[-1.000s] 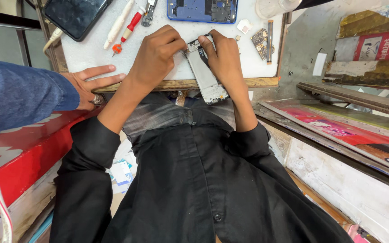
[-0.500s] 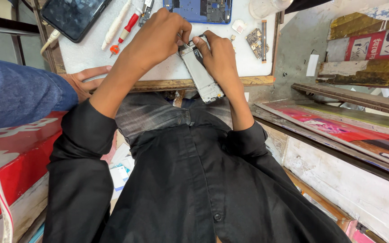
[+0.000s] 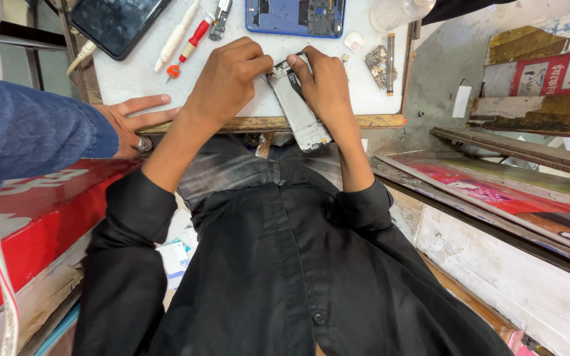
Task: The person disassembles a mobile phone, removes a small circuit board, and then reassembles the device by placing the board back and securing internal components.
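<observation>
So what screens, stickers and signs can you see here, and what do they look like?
Dark phone screen: top left of the white table, black glossy rectangle, switched off.
Red sign: upper right, red panel with round white pictures.
White label: on the grey wall right of the table, small blank rectangle.
Pink and red board: right side, flat long panel.
Red board: left, red with white lettering.

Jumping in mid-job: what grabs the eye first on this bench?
Dead centre, the left hand and right hand together hold a grey opened phone body at the white worktop's near edge. Just behind them lies a blue phone frame with exposed insides, and a red-handled screwdriver lies left of it. At far left, another person's ringed hand in a blue sleeve rests on the bench edge.
</observation>
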